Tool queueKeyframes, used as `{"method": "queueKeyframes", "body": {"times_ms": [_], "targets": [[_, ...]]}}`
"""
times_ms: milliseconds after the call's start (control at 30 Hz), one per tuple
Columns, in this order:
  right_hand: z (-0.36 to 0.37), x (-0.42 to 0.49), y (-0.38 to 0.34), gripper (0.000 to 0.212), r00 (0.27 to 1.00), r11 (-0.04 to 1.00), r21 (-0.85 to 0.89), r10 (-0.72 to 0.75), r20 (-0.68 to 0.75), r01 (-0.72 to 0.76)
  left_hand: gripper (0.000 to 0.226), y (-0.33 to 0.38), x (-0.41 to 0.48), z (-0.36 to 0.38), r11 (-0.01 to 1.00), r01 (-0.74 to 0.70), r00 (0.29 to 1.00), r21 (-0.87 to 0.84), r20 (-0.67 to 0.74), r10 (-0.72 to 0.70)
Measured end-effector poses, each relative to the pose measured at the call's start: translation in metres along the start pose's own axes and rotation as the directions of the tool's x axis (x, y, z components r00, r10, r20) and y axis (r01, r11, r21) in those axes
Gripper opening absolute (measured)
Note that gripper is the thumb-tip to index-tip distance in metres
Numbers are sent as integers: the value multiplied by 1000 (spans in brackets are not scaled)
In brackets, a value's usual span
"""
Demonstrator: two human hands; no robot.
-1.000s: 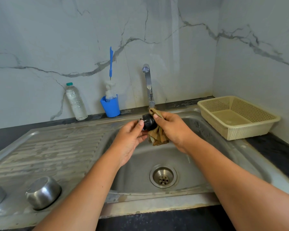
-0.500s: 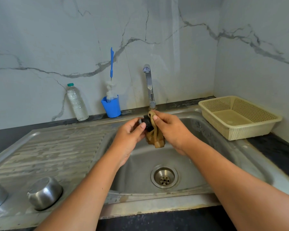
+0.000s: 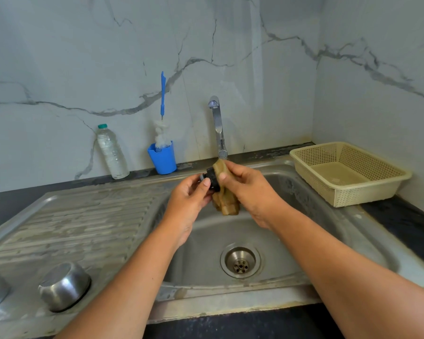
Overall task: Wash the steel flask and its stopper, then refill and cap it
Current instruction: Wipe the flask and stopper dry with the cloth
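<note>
Both your bare forearms reach forward and angle in so the hands meet. Your left hand (image 3: 191, 199) is palm-in, fingers (image 3: 206, 182) pinched shut. Your right hand (image 3: 246, 185) is curled closed, thumb on top.

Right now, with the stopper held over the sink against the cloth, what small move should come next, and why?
Probably turn the black stopper a little in the left hand so the brown cloth in the right hand reaches an unwiped side. The cloth covers only one side, and no water shows at the tap, so rinsing looks premature.
</note>
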State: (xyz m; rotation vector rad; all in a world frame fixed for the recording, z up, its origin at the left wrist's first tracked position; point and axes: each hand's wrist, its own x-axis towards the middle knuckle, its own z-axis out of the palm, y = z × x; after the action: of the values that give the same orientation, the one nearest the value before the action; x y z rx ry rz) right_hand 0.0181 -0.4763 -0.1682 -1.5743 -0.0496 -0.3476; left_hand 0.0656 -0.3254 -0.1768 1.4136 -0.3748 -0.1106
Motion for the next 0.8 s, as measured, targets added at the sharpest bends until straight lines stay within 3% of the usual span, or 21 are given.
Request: {"method": "queueKeyframes", "body": {"times_ms": [67, 133, 467, 800], "targets": [[6, -2, 2, 51, 1000, 991, -130, -18, 21, 20, 26, 0, -1, -2, 1000, 8, 1000, -2, -4, -8], [7, -2, 0, 46, 1000, 991, -135, -16, -19, 14, 29, 0, 0, -3, 1000, 16, 1000, -2, 15, -16], [-1, 2, -1, 30, 994, 972, 227, 78, -75, -59, 36, 0, -2, -4, 998, -29, 997, 47, 67, 26], [-9, 2, -3, 33, 989, 928, 342, 146, 27, -146, 31, 1, -5, -2, 998, -38, 999, 59, 31, 36]]}}
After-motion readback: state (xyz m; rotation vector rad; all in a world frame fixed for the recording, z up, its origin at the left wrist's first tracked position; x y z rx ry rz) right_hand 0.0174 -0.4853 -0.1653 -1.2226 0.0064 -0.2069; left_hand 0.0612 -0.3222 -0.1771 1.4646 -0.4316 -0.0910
